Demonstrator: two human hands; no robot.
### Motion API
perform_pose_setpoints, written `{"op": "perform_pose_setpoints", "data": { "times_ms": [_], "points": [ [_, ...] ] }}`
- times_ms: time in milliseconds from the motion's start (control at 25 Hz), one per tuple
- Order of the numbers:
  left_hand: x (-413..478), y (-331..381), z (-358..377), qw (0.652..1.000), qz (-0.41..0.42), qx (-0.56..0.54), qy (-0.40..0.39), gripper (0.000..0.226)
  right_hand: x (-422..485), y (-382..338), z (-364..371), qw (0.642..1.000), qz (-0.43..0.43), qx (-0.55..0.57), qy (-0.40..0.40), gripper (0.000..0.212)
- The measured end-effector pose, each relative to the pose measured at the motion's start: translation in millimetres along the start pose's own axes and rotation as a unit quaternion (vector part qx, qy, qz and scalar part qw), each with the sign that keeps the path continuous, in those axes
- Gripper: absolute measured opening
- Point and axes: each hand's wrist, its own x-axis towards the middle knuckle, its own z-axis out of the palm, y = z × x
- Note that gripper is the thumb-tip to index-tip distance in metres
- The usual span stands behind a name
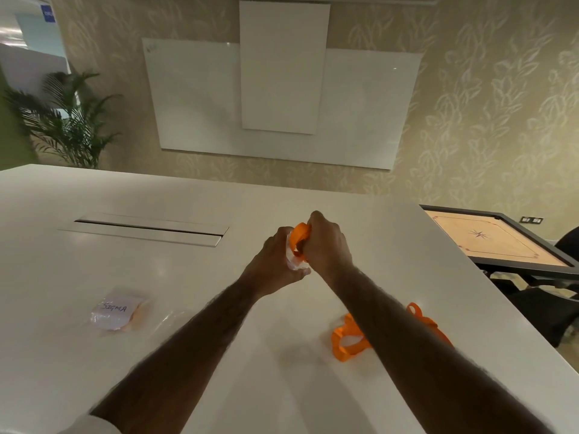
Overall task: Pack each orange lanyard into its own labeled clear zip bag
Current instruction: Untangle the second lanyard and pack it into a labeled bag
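White table [188,277] before leaf-patterned wall [485,104] with whiteboards [282,98]; palm [62,120] left, carrom board [495,242] right.

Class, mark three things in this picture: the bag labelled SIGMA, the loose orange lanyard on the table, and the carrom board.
bag labelled SIGMA [115,309], head view, on its white label.
loose orange lanyard [347,341], head view, on the looped strap left of the right forearm.
carrom board [488,242], head view, on its tan playing surface.
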Motion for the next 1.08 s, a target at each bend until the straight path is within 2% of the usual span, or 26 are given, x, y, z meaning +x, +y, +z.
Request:
{"op": "perform_pose_setpoints", "data": {
  "times_ms": [120,280,360,520,560,640,720,760,840,920,1000,1080],
  "points": [
    [-2.2,2.5,0.9,1.000,-0.013,-0.021,-0.001,0.069,-3.6,-3.5,6.7,0.997,-0.022,-0.079,-0.013,0.018],
    [-3.6,5.7,-0.3,0.999,-0.020,-0.024,-0.016,0.070,3.9,-3.8,2.4,0.994,-0.008,-0.055,-0.089,0.021],
    [-3.8,8.3,-1.5,0.999,-0.022,-0.016,-0.017,0.074,9.3,-3.8,-3.1,0.991,-0.009,-0.049,-0.122,0.015],
    [-4.1,15.6,-2.7,0.999,-0.023,-0.018,-0.015,0.079,8.3,-6.8,-5.9,0.991,0.001,-0.088,-0.099,0.003],
    [-5.1,15.9,-3.6,1.000,-0.023,-0.014,-0.010,0.077,9.1,-6.6,-8.7,0.991,0.009,-0.076,-0.111,0.009],
    [-7.2,14.3,-6.6,1.000,-0.021,0.000,0.003,0.071,15.3,-2.7,-21.0,0.984,0.042,0.017,-0.172,0.020],
    [-7.5,9.8,-8.0,1.000,-0.007,0.004,0.010,0.072,17.4,-0.9,-39.0,0.956,0.084,0.149,-0.236,0.036],
    [-7.0,8.2,-8.0,1.000,-0.003,0.007,0.012,0.074,16.9,-0.8,-45.0,0.949,0.088,0.186,-0.241,0.045],
    [-4.9,8.1,-7.6,1.000,-0.005,0.008,0.013,0.077,14.9,-3.4,-48.5,0.965,0.061,0.179,-0.180,0.046],
    [-2.3,9.3,-6.4,1.000,-0.006,0.004,0.016,0.076,13.8,-5.9,-43.0,0.986,0.018,0.135,-0.096,0.026],
    [-1.1,11.1,-4.7,1.000,-0.005,0.001,0.017,0.075,11.5,-7.5,-35.6,0.995,-0.016,0.076,-0.070,0.014],
    [-0.3,12.2,-3.0,1.000,-0.004,-0.004,0.015,0.077,9.1,-8.4,-28.0,0.996,-0.013,0.032,-0.078,0.018]
  ]
}}
